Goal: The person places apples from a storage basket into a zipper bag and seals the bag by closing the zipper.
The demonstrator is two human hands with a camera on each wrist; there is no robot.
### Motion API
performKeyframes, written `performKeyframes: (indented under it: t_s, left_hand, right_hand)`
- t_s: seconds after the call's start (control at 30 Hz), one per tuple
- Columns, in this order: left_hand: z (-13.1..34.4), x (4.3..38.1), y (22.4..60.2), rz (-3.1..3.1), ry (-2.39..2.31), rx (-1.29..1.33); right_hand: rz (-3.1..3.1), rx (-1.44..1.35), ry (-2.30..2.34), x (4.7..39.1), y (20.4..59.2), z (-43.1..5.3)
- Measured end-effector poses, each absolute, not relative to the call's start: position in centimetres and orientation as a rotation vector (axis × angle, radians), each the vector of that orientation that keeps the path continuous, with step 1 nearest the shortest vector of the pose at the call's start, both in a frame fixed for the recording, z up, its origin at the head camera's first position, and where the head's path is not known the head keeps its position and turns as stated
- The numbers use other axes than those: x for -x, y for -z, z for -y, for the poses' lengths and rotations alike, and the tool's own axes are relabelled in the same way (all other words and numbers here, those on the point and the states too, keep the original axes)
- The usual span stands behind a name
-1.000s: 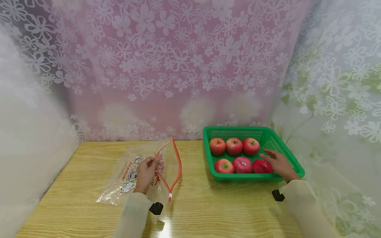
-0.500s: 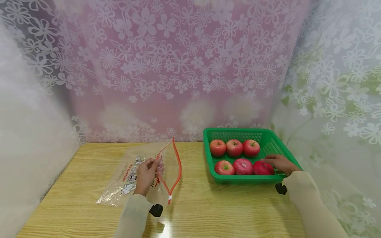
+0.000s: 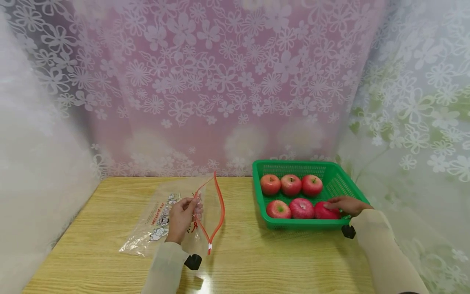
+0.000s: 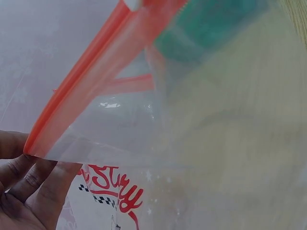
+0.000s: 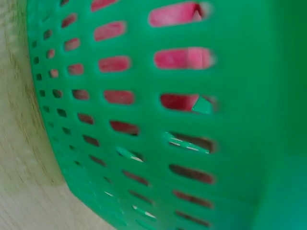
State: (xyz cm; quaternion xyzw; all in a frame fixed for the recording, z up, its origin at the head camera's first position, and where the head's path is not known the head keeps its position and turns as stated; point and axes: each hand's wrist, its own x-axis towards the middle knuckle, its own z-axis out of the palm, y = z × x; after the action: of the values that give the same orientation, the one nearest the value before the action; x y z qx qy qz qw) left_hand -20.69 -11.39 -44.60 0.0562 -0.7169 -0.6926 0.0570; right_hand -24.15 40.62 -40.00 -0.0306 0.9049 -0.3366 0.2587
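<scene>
My left hand (image 3: 182, 216) pinches the open mouth of a clear zip bag (image 4: 115, 124) with an orange-red zip strip. Its thumb and fingers (image 4: 41, 179) hold one edge of the strip, and the bag's mouth gapes towards the right. In the head view, the bag's printed body lies over the table on the left. At the right end of a green basket (image 3: 269, 222), my right hand (image 3: 349, 205) curls over the front-right red apple (image 3: 324, 211). The basket wall (image 5: 230, 72) fills the right wrist view and hides that hand there.
Several other apples (image 3: 291, 185) sit in two rows in the basket. Something shiny and green (image 5: 189, 143) shows through the basket slots beside the apple. The wooden table (image 3: 238, 261) meets a floral pink curtain (image 3: 227, 81) behind, with pale sheets at both sides.
My right hand has come down from above the basket onto the front-right apple, its fingers closing over it. The left hand keeps its hold on the bag's edge.
</scene>
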Motion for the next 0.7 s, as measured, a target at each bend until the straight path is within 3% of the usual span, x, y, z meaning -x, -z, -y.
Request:
performKeyframes:
  t_s: [0.7]
  left_hand:
    - [11.66, 20.52, 44.57, 2.158, 2.143, -0.148]
  right_hand:
    - [-2.368, -0.020, 0.970, 24.68, 40.59, -40.52]
